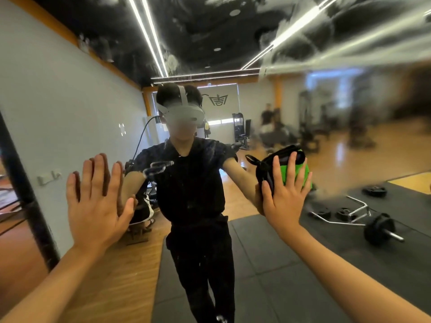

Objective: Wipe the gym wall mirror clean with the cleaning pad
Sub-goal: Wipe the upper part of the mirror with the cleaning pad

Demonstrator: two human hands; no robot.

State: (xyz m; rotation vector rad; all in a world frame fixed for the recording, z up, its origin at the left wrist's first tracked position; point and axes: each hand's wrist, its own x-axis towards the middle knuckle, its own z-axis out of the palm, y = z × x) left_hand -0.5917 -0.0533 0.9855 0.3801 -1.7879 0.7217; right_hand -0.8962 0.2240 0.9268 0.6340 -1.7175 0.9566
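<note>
Right hand (285,194): fingers straight and spread, pressing the cleaning pad (283,167) flat against the mirror (338,101). Left hand (98,201): open and flat, palm to the glass, holding nothing, seemingly bracing. Wiping mid-way, by the look of it: smeared, hazy film across the upper right, white specks at centre. Next, probably: sweep pad up through the haze, keeping pressure even.

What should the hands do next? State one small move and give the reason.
Probably slide the right hand, pressing the cleaning pad flat on the mirror, up and rightward: the glass there looks hazy and streaked. The left hand lies flat on the glass and can brace.
</note>
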